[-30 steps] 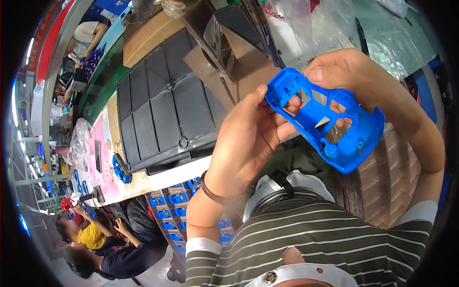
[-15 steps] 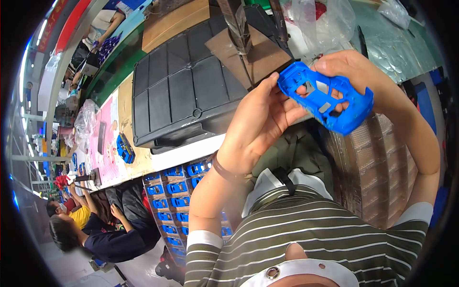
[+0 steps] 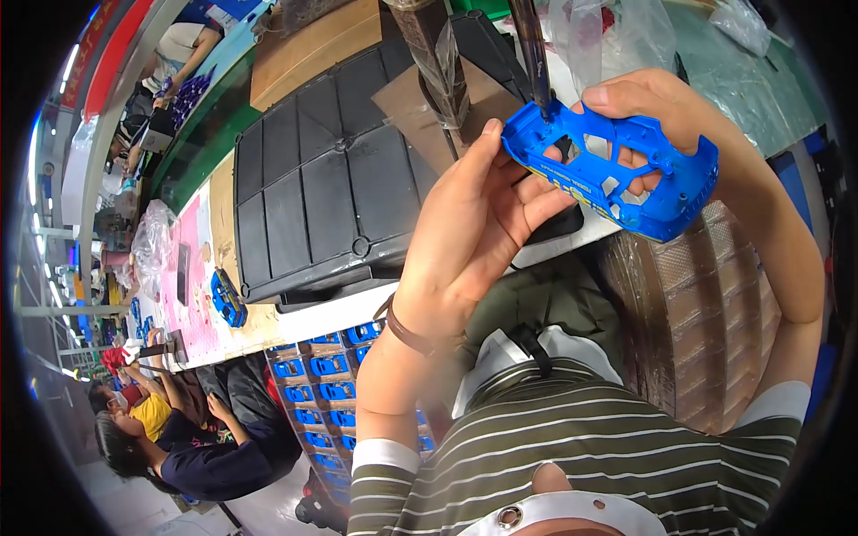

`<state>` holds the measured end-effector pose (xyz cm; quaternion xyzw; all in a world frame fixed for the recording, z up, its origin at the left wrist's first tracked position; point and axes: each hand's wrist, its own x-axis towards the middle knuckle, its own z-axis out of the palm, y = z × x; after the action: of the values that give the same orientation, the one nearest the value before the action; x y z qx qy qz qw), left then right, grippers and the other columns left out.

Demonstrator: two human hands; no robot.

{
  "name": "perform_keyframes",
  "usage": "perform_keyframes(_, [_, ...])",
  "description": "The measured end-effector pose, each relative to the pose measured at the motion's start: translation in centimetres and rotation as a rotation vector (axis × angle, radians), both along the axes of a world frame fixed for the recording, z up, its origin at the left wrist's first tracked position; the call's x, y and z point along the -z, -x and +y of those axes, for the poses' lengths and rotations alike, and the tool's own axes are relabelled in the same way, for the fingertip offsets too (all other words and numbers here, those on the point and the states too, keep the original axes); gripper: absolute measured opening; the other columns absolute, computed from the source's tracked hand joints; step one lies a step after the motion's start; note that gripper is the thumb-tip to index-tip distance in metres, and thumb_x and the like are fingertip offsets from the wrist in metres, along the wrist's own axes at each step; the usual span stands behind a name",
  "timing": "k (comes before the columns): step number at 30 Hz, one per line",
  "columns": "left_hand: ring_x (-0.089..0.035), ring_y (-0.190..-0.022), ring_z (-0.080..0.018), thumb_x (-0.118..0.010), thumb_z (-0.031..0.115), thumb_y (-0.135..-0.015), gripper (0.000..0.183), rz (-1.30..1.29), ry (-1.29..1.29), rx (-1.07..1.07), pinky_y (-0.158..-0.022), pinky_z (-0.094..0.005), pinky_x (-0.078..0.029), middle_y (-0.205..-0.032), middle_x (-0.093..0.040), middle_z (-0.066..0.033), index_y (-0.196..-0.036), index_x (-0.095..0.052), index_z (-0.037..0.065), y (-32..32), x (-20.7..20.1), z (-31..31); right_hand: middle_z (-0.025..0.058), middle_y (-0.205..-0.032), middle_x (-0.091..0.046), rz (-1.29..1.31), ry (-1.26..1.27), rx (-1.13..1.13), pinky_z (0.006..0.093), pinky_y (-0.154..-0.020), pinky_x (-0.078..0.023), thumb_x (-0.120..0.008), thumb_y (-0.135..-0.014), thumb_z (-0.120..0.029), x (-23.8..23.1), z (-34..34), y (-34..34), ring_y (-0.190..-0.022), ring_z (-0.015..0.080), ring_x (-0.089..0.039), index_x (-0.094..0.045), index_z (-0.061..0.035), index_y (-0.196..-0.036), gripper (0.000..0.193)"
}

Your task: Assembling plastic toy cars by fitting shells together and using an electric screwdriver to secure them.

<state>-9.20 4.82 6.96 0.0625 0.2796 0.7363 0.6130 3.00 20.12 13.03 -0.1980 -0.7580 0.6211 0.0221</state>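
Observation:
Both hands hold a blue plastic toy car body shell [image 3: 675,192], its hollow inside turned up and its window openings showing. My left hand [image 3: 483,214] supports the near left end, the thumb at the rim and the other fingers curled under the side. My right hand [image 3: 648,103] grips the far side, thumb on top, with fingertips showing through the openings. A dark upright rod [image 3: 529,54] comes down to the shell's left end, and its tip seems to meet the inside there. Left of the rod stands a plastic-wrapped post [image 3: 433,71] over a brown plate [image 3: 402,103].
A large black ribbed plastic bin [image 3: 331,179] covers the table's middle. Another blue car shell [image 3: 228,299] lies to its left. Compartment trays of blue shells [image 3: 326,368] stand below the table edge; a wrapped stack [image 3: 706,304] stands at right. A co-worker [image 3: 223,456] sits at left.
The shell has moved slightly up and tilted, bringing its left end under the rod, which was apart from it before. Both hands still hold it, and the view has shifted a little.

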Motion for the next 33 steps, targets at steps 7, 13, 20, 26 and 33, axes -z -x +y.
perform_keyframes(7, [-0.061, -0.090, -0.0226, -0.039, 0.027, -0.096, 0.037, 0.022, -0.030, -0.013, -0.078, -0.0320, -0.054, -0.101, -0.057, -0.0146, -0.110, -0.048, -0.005, 0.2, -0.5, 0.0, 0.0033, -0.067, -0.054, -0.033, 0.078, 0.041, 0.0209, -0.054, -0.041, -0.055, -0.082, -0.028, -0.1, 0.1, 0.3, -0.060, 0.0074, -0.051, -0.062, 0.0001, -0.085, 0.029])
perform_keyframes(13, [-0.061, -0.090, -0.0215, -0.040, 0.028, -0.095, 0.037, 0.027, -0.045, 0.001, -0.077, -0.0317, -0.054, -0.099, -0.058, -0.0129, -0.110, -0.049, -0.004, 0.3, -0.4, 0.1, 0.0079, -0.085, -0.055, 0.134, -0.221, -0.137, 0.0242, -0.056, -0.044, -0.052, -0.085, -0.017, 2.0, 2.2, -0.9, -0.070, 0.0126, -0.055, -0.059, -0.0028, -0.103, 0.024])
perform_keyframes(20, [-0.061, -0.090, -0.0219, -0.042, 0.028, -0.095, 0.036, 0.019, -0.038, -0.005, -0.078, -0.0322, -0.054, -0.098, -0.058, -0.0132, -0.110, -0.049, -0.004, 0.4, -0.2, 0.0, 0.0049, -0.072, -0.053, 0.012, 0.035, -0.029, 0.0224, -0.055, -0.043, -0.054, -0.083, -0.027, 0.2, 0.7, -0.3, -0.064, 0.0103, -0.054, -0.060, -0.0012, -0.088, 0.027])
perform_keyframes(26, [-0.060, -0.090, -0.0217, -0.042, 0.028, -0.095, 0.036, 0.007, -0.037, -0.002, -0.078, -0.0324, -0.054, -0.099, -0.058, -0.0135, -0.109, -0.049, -0.004, 0.2, -0.3, 0.1, 0.0014, -0.063, -0.051, -0.031, 0.096, 0.076, 0.0208, -0.053, -0.040, -0.054, -0.081, -0.034, -0.2, -0.2, -0.1, -0.057, 0.0072, -0.049, -0.058, -0.0014, -0.075, 0.034])
perform_keyframes(33, [-0.060, -0.089, -0.0205, -0.042, 0.029, -0.095, 0.037, 0.063, -0.015, -0.025, -0.077, -0.0315, -0.054, -0.100, -0.058, -0.0133, -0.110, -0.048, -0.004, 0.1, -0.5, -0.1, 0.0022, -0.068, -0.053, -0.033, 0.115, 0.023, 0.0205, -0.055, -0.039, -0.053, -0.082, -0.031, -0.4, 0.1, -0.2, -0.061, 0.0069, -0.050, -0.060, -0.0005, -0.081, 0.032])
